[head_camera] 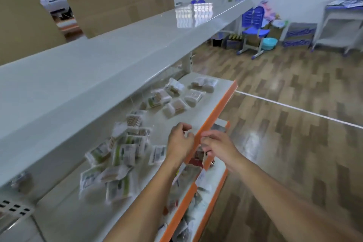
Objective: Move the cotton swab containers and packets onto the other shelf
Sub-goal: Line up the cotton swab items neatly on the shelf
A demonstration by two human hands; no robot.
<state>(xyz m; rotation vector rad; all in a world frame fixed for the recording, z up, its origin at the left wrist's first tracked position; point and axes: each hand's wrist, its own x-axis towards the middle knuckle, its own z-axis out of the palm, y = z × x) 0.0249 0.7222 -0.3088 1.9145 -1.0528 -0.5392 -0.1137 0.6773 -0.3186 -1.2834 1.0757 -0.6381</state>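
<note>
Left hand (179,141): over the front edge of the middle shelf (188,118), fingers curled; whether it holds anything cannot be told through blur.

Right hand (218,146): just outside the orange edge strip (214,119), fingers bent toward the left hand; grasp likewise unclear. Both hands probably meet here to gather or pass an item.

Cotton swab packets (119,155): a loose heap toward the near end of the middle shelf, within reach.

Further packets (184,97): scattered toward its far end.

Upper shelf (98,68): bare, the likely destination.
</note>
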